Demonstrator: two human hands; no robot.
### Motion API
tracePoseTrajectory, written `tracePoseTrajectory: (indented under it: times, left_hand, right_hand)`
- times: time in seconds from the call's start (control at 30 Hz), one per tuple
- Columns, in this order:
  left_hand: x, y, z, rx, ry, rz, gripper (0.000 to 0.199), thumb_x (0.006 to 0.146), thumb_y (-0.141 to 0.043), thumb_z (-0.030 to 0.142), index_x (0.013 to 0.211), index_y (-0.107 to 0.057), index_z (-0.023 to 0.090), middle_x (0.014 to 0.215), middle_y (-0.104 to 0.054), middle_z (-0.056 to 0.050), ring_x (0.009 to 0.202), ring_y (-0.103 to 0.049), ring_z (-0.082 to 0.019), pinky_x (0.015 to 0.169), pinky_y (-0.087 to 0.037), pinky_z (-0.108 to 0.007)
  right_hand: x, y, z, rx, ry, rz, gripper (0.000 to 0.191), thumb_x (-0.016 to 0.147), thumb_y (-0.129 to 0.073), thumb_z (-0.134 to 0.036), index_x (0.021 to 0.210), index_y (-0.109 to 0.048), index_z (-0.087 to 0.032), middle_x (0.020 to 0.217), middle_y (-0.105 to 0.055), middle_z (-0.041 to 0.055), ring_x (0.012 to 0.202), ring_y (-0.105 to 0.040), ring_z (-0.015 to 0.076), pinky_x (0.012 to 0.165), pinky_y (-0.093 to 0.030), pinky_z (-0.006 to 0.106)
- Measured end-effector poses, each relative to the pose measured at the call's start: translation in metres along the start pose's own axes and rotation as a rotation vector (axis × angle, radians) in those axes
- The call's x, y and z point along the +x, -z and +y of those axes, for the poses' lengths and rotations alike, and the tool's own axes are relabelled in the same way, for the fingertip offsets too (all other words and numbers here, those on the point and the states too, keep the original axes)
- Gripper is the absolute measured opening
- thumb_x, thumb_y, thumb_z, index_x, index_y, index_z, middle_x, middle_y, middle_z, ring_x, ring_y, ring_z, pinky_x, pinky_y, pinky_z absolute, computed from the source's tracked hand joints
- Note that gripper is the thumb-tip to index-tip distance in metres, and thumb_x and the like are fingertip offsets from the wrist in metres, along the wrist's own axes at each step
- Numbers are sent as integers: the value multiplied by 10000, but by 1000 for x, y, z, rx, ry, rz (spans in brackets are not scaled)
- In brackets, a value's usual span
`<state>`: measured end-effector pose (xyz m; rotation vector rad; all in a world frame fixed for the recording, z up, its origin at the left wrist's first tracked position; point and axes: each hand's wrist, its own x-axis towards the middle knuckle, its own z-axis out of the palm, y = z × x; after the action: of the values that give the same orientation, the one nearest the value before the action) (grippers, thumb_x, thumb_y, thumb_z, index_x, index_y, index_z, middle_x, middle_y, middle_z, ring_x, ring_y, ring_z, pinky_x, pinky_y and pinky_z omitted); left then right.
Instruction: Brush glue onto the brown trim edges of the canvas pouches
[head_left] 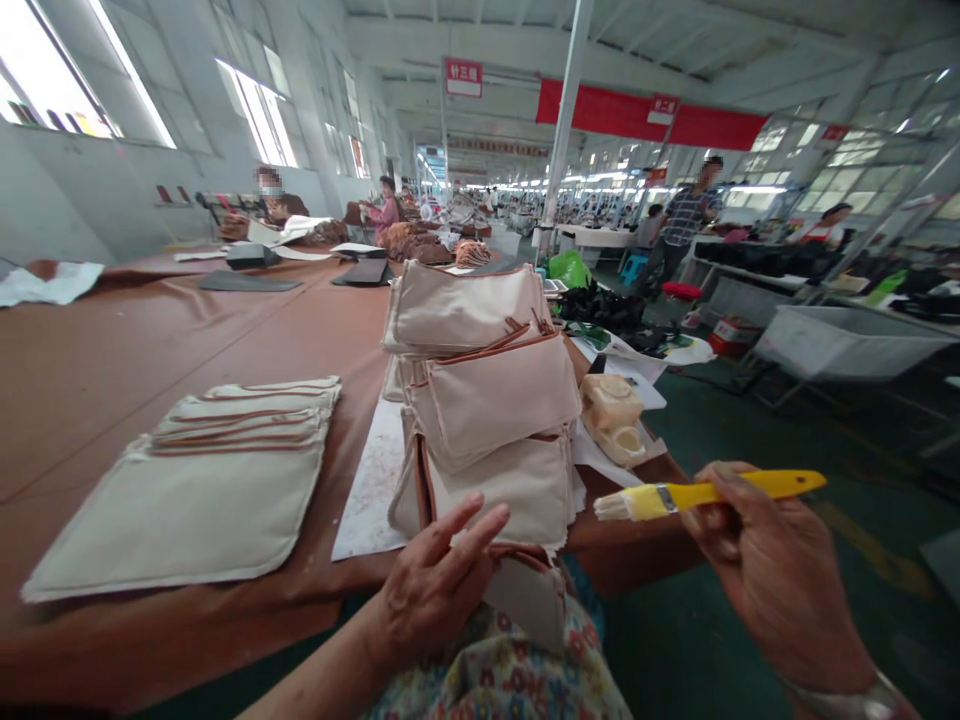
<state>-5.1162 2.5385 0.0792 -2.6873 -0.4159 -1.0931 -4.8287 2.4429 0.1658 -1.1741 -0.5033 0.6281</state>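
Observation:
My right hand grips a yellow-handled paintbrush, its pale, clumped bristles pointing left, held in the air right of the pile. With index and middle fingers stretched out, my left hand is at the lower front of a pile of cream fabric pouches with brown edging. Whether its fingertips touch the lowest pouch I cannot tell. Under that hand, a greyish-beige piece with a brown edge lies over my flowered clothing. A yellowed plastic container stands right of the pile.
Overlapping cream pouches lie at the left on the brown-covered table. White paper is under the central pile. Black material and a green bag sit behind the container. A grey bin and several people are farther off.

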Motion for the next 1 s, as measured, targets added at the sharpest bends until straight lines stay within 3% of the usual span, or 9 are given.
tracePoseTrajectory:
  times: [0.07, 0.23, 0.33, 0.4, 0.5, 0.63, 0.73, 0.83, 1.0]
  left_hand:
    - [-2, -1, 4, 6, -47, -60, 178, 913, -530, 68, 1008, -666, 131, 1408, -568, -51, 1353, -450, -293, 1009, -494, -375]
    - [-3, -9, 8, -14, -153, -218, 163, 924, -462, 125, 897, -620, 154, 1304, -630, -76, 1181, -594, -249, 843, -540, -360]
    - [3, -11, 9, -129, -48, -414, 89, 885, -503, 138, 904, -584, 172, 1243, -643, -46, 1035, -640, -197, 763, -540, -315]
    - [7, -14, 10, -201, 27, -462, 33, 870, -538, 161, 866, -561, 184, 1031, -678, -18, 842, -645, -166, 699, -525, -300]
    - [10, -19, 12, -224, 84, -408, 123, 911, -557, 258, 811, -540, 187, 778, -614, 0, 647, -586, -149, 586, -472, -286]
    - [7, -23, 16, -193, 67, -311, 210, 950, -562, 344, 828, -556, 174, 741, -587, -5, 617, -575, -142, 547, -443, -276]
    - [8, -22, 17, -128, -30, -290, 134, 940, -588, 274, 1032, -603, 178, 726, -583, 3, 595, -564, -148, 526, -428, -278]
    - [9, -22, 16, -135, -99, -251, 240, 946, -564, 205, 1184, -575, 176, 781, -635, -15, 654, -609, -157, 559, -469, -275]
    - [4, -25, 15, -262, -6, -100, 165, 958, -541, 148, 1115, -578, 113, 1023, -712, -95, 887, -675, -160, 746, -531, -260]
  right_hand:
    - [-2, 1, 1, -9, -23, 7, 263, 749, -778, -308, 704, -566, -159, 540, -437, -49, 414, -355, 47, 372, -268, 155]
    - [-7, 10, 5, -24, -68, -10, 281, 758, -778, -325, 690, -567, -153, 546, -437, -45, 426, -355, 42, 377, -279, 148]
    - [-10, 18, 12, -30, -112, -7, 278, 773, -770, -342, 705, -573, -158, 545, -444, -41, 428, -361, 49, 378, -291, 155]
    - [-13, 24, 20, -26, -142, -8, 274, 795, -754, -363, 724, -581, -162, 547, -449, -41, 427, -363, 50, 378, -290, 157]
    - [-19, 31, 33, -26, -174, -22, 258, 809, -745, -381, 775, -605, -167, 556, -459, -43, 430, -364, 48, 381, -285, 154]
    - [-29, 38, 48, -75, -146, -44, 266, 822, -731, -405, 810, -624, -162, 562, -470, -35, 448, -371, 52, 388, -277, 158]
    - [-34, 43, 59, -130, -99, -60, 269, 843, -712, -424, 854, -641, -164, 582, -484, -29, 483, -395, 63, 410, -304, 165]
    - [-37, 45, 67, -186, -93, -59, 281, 857, -699, -443, 874, -649, -168, 583, -486, -30, 489, -404, 69, 423, -322, 176]
    - [-38, 39, 68, -218, -49, -65, 281, 866, -684, -455, 891, -650, -177, 576, -475, -38, 487, -407, 79, 433, -329, 192]
